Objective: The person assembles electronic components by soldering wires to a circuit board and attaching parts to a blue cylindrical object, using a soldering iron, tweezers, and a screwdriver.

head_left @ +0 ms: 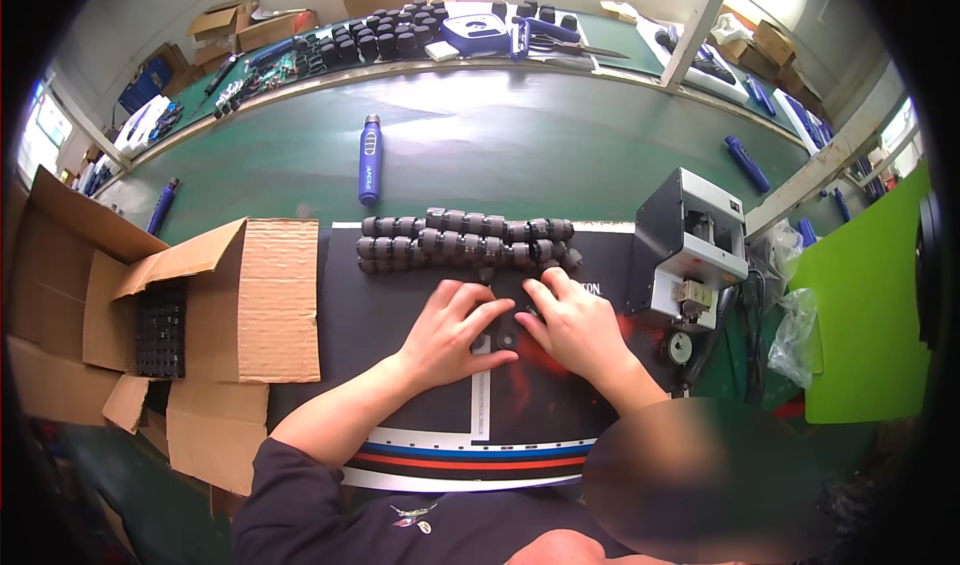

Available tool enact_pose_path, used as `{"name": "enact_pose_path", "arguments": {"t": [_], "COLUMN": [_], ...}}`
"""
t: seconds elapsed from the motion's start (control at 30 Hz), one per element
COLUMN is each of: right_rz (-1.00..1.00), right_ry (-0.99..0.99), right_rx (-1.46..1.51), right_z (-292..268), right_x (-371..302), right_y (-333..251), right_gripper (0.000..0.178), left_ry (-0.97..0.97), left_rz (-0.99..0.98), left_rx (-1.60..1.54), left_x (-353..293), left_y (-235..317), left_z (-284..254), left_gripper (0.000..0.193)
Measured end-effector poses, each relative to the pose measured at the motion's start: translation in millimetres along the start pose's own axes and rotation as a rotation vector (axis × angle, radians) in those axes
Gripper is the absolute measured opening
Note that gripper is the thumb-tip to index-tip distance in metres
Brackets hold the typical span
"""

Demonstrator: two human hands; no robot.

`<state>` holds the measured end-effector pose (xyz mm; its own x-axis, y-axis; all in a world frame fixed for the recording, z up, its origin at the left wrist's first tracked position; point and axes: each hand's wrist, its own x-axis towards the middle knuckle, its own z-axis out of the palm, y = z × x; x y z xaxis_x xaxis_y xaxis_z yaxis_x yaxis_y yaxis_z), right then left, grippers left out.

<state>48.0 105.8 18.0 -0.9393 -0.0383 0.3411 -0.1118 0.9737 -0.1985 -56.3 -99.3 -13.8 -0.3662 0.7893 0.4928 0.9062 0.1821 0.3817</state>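
Note:
My left hand [452, 330] and my right hand [572, 323] rest side by side on a black work mat [400, 295], fingers closed around a small black round part [508, 337] between them. Just beyond my fingertips, two rows of black cylindrical parts [465, 240] lie lined up across the mat. What my fingers do to the small part is partly hidden by the hands.
An open cardboard box [170, 315] holding black parts stands at my left. A grey machine [690, 245] sits at the mat's right edge. A blue cylindrical tool [371, 158] lies on the green table beyond. More black parts [385, 33] and boxes fill the far bench.

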Motion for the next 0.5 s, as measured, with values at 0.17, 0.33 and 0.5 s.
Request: {"name": "enact_pose_path", "arguments": {"t": [0.17, 0.33, 0.5], "right_rz": [0.017, -0.025, 0.009], "right_ry": [-0.049, -0.032, -0.111], "right_rx": [0.111, 0.128, 0.055], "right_z": [0.1, -3.7, -4.4], "right_x": [-3.3, -9.7, -6.7], "right_y": [3.5, 12.4, 16.0], "right_gripper": [0.042, 0.038, 0.035], "left_ry": [0.094, -0.038, -0.361], "left_rz": [0.077, -0.095, -0.006], "left_rx": [-0.004, 0.16, 0.1], "left_x": [3.7, 1.2, 7.5], "left_y": [10.7, 18.3, 30.0], "left_z": [0.4, -7.0, -26.5], "left_gripper": [0.067, 0.065, 0.066]}}
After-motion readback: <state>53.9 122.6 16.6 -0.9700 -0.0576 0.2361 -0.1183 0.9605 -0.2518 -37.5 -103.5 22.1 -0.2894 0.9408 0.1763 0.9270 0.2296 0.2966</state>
